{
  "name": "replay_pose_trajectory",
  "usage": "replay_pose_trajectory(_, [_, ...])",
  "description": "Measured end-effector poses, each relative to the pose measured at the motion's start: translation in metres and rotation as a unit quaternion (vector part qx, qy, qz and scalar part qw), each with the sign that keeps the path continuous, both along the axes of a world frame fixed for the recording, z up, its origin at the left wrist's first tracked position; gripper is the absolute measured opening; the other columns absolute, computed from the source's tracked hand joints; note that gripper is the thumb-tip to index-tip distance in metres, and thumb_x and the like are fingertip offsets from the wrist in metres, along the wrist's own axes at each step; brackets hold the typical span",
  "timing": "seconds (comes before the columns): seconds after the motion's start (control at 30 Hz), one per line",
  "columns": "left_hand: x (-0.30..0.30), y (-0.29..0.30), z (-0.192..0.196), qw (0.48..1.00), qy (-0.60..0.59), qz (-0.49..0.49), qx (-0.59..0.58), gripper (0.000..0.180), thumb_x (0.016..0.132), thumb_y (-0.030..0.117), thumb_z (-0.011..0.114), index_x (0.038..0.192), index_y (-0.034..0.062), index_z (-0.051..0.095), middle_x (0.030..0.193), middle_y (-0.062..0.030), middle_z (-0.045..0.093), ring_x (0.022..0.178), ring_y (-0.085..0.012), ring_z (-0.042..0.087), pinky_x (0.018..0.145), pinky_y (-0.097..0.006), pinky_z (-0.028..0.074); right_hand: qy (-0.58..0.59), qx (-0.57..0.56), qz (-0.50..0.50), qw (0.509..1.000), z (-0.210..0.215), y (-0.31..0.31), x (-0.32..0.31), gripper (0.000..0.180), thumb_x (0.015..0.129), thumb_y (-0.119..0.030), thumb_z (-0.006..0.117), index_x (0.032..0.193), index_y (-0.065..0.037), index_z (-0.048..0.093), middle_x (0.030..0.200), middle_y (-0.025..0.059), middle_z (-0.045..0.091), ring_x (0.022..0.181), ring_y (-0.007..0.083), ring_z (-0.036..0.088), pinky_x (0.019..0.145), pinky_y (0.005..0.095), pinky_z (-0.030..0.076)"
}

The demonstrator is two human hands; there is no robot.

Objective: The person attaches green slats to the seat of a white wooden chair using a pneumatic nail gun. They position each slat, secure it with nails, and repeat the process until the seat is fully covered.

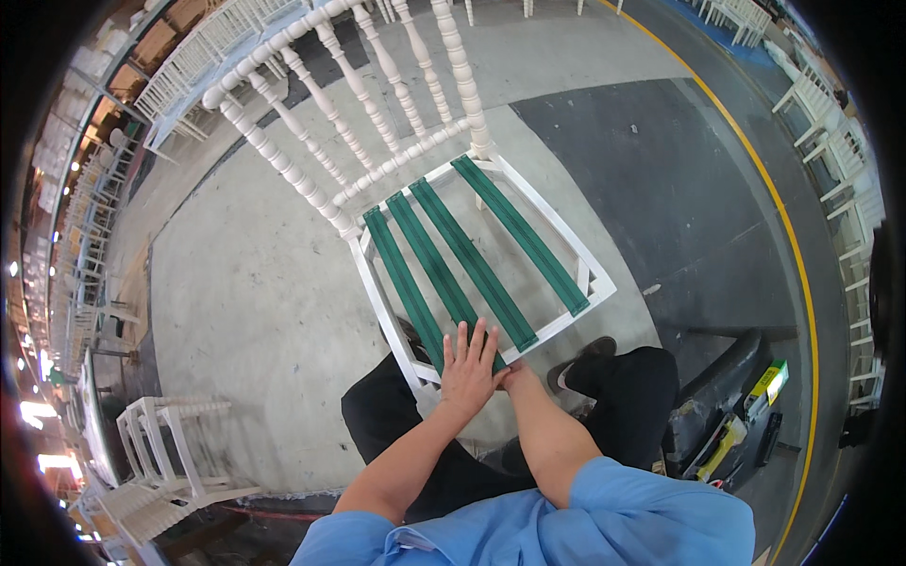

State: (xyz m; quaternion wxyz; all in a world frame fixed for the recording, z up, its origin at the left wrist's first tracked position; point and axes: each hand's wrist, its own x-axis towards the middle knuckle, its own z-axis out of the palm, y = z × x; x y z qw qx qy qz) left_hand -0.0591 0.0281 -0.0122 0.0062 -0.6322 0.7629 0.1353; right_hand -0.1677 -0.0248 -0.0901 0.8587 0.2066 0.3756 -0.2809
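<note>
A white wooden chair frame stands before me, its turned-spindle back on the far side. Several green webbing straps run from the back rail to the front rail across the open seat. My left hand lies with fingers outstretched over the near end of a strap at the front rail. Right beside it, my right hand is at the front rail's near side, lower than the left. Its fingers are mostly hidden behind the left hand and the rail.
At my right stands a dark box-like stand holding a yellow-handled tool and a yellow-green box. A white chair lies at the lower left. Rows of white chairs line the right, beyond a yellow floor line.
</note>
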Motion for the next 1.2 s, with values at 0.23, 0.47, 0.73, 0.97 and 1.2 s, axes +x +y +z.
replay_pose_trajectory(0.23, [-0.003, 0.016, 0.029, 0.984, 0.165, 0.019, -0.072, 0.071, 0.097, 0.033, 0.074, 0.157, 0.0043, 0.049, 0.161, -0.0219, 0.049, 0.152, -0.0429, 0.042, 0.125, -0.057, 0.031, 0.017, 0.001, -0.017, 1.000, -0.039, -0.027, 0.007, 0.054, 0.104, -0.059, 0.052, 0.128, -0.015, 0.071, 0.111, 0.0096, 0.076, 0.087, 0.0276, 0.074, 0.082, 0.0436, 0.062])
replay_pose_trajectory(0.47, [-0.027, 0.081, -0.030, 0.329, 0.587, 0.609, 0.420, 0.028, 0.111, 0.035, 0.054, 0.105, 0.0095, 0.065, 0.077, -0.0023, 0.066, 0.072, -0.0224, 0.064, 0.061, -0.040, 0.046, 0.037, 0.013, -0.012, 0.999, -0.072, -0.047, 0.012, 0.053, 0.104, -0.058, 0.052, 0.128, -0.015, 0.071, 0.112, 0.0100, 0.076, 0.087, 0.0275, 0.074, 0.081, 0.0439, 0.061])
replay_pose_trajectory(0.73, [-0.025, 0.047, -0.109, 0.013, 0.745, 0.567, 0.351, 0.028, 0.100, 0.046, 0.064, 0.093, 0.0189, 0.068, 0.069, 0.0013, 0.063, 0.054, -0.0165, 0.052, 0.054, -0.032, 0.041, 0.063, 0.034, 0.003, 0.997, -0.106, -0.062, 0.024, 0.051, 0.104, -0.056, 0.053, 0.127, -0.014, 0.071, 0.112, 0.0105, 0.075, 0.087, 0.0274, 0.074, 0.081, 0.0442, 0.061])
replay_pose_trajectory(0.97, [-0.018, 0.037, -0.153, -0.058, 0.736, 0.595, 0.318, 0.022, 0.099, 0.032, 0.075, 0.118, 0.0217, 0.077, 0.083, -0.0034, 0.075, 0.061, -0.0200, 0.066, 0.055, -0.038, 0.052, 0.079, 0.055, 0.003, 0.995, -0.145, -0.061, 0.030, 0.050, 0.104, -0.054, 0.053, 0.127, -0.014, 0.072, 0.113, 0.0109, 0.075, 0.087, 0.0273, 0.074, 0.081, 0.0445, 0.061])
replay_pose_trajectory(1.2, [-0.029, 0.028, -0.178, 0.204, 0.750, 0.594, 0.209, 0.035, 0.107, 0.019, 0.067, 0.137, 0.0028, 0.063, 0.126, -0.0072, 0.071, 0.107, -0.0146, 0.072, 0.090, -0.025, 0.063, 0.087, 0.068, 0.007, 0.994, -0.172, -0.052, 0.019, 0.049, 0.105, -0.053, 0.054, 0.126, -0.013, 0.072, 0.114, 0.0114, 0.075, 0.087, 0.0272, 0.074, 0.081, 0.0447, 0.061])
